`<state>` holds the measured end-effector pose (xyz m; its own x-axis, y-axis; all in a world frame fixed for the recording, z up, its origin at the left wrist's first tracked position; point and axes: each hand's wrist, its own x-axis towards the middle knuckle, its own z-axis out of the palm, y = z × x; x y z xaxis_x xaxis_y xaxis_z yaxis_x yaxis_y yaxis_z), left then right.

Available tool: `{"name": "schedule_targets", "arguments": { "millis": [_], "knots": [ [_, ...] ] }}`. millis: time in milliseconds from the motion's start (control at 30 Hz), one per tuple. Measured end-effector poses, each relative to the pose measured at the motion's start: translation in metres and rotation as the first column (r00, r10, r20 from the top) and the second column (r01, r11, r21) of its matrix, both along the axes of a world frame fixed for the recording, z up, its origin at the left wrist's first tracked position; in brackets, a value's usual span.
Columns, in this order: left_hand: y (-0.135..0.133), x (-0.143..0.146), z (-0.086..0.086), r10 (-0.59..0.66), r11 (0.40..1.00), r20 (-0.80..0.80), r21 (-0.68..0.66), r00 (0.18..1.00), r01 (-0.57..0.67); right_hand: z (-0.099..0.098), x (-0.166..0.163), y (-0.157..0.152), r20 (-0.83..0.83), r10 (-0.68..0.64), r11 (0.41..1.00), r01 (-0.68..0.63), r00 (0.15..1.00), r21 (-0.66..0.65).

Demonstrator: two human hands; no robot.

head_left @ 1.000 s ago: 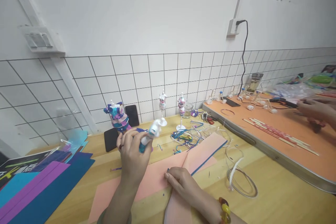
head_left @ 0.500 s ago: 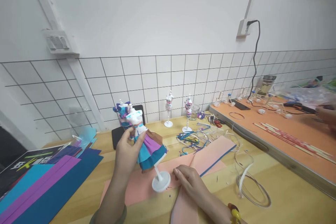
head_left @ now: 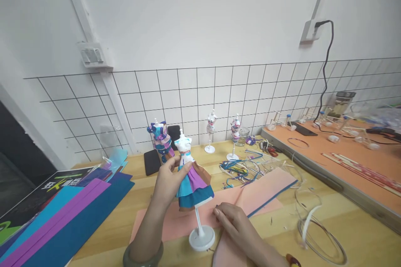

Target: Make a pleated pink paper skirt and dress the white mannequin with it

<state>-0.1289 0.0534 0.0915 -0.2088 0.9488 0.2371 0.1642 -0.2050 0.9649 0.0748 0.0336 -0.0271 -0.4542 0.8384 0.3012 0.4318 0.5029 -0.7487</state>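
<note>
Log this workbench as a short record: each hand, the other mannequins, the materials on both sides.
Left hand: fingers around the waist of a small mannequin in a layered blue, purple and brown skirt
Right hand: resting on folded pink material
Other mannequins: three upright behind; a dressed one at left, two skirtless ones farther right
Left side: blue and purple sheets
Right side: coiled cord; beyond it, thin sticks on an orange surface
Mannequin base contact: cannot tell
</note>
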Motion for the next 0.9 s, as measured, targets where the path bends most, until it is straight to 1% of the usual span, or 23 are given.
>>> {"name": "schedule_targets", "arguments": {
  "millis": [100, 233, 400, 500, 567, 600, 667, 733, 800, 900],
  "knots": [
    [0.004, -0.001, -0.006, 0.04, 0.999, -0.012, 0.009, 0.999, -0.04, 0.001, -0.002, -0.001, 0.01, 0.016, 1.0, -0.016, 1.0, 0.011],
    [0.006, -0.001, -0.01, 0.04, 0.999, -0.056, 0.027, 0.998, -0.038, 0.001, -0.002, -0.001, 0.012, 0.023, 1.0, -0.023, 1.0, 0.014],
    [0.004, 0.0, -0.006, 0.066, 0.998, -0.116, -0.003, 0.991, -0.067, 0.001, -0.001, -0.001, 0.031, 0.008, 1.0, -0.009, 0.999, 0.024],
    [0.001, 0.001, -0.001, 0.104, 0.994, -0.212, -0.005, 0.972, -0.108, 0.003, 0.001, 0.001, -0.002, -0.011, 1.0, 0.011, 1.0, 0.013],
    [0.0, 0.0, 0.001, 0.141, 0.99, -0.289, 0.017, 0.947, -0.142, 0.005, 0.004, 0.007, -0.024, -0.054, 0.999, 0.054, 0.998, 0.006],
    [-0.001, 0.0, 0.002, 0.164, 0.986, -0.33, 0.039, 0.93, -0.16, 0.005, 0.006, 0.011, -0.01, -0.099, 0.995, 0.099, 0.995, 0.012],
    [-0.002, 0.0, 0.002, 0.21, 0.978, -0.412, 0.096, 0.887, -0.187, 0.006, 0.014, 0.02, 0.065, -0.218, 0.975, 0.215, 0.974, 0.046],
    [-0.002, 0.0, 0.003, 0.234, 0.972, -0.485, 0.144, 0.843, -0.187, 0.008, 0.024, 0.033, 0.174, -0.329, 0.944, 0.317, 0.928, 0.096],
    [-0.003, 0.0, 0.003, 0.244, 0.969, -0.537, 0.16, 0.807, -0.186, 0.009, 0.034, 0.048, 0.253, -0.374, 0.927, 0.354, 0.892, 0.125],
    [-0.004, 0.0, 0.004, 0.251, 0.968, -0.584, 0.156, 0.772, -0.197, 0.013, 0.045, 0.075, 0.363, -0.409, 0.913, 0.371, 0.837, 0.171]
  ]
}}
